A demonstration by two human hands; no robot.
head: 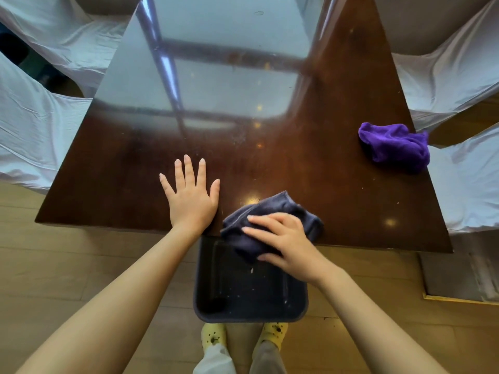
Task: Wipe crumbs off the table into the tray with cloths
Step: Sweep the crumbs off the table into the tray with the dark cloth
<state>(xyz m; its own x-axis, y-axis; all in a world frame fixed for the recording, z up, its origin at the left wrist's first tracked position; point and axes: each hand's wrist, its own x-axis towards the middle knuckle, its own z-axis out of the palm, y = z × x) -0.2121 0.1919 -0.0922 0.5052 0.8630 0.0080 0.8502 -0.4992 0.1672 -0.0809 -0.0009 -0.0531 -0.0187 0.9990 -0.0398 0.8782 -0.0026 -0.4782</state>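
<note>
Both hands were in my view: the left hand (190, 197) lay flat on the worktop (310, 163), fingers spread, holding nothing, while the right hand (283, 242) was curled down over a dark blue cloth (272, 211), pressing and gripping it at the near edge of the worktop. I counted two cloths: the dark blue one under my right hand, and a purple cloth (395, 145) lying crumpled near the right edge of the worktop, well apart from both hands. I saw one tray (248, 298), dark and rectangular, sitting below the near edge, directly under the blue cloth, whose lower fold hung over the tray's far rim. Pale crumbs (251, 270) speckled the tray's floor, too small and scattered for me to count. A few light specks also showed on the worktop to the right. My left hand rested just beside the cloth, to its left, not touching it. Two yellow shoes (213, 337) showed on the wooden floor (81, 265) beneath the tray. I could read no writing or brand anywhere.
</note>
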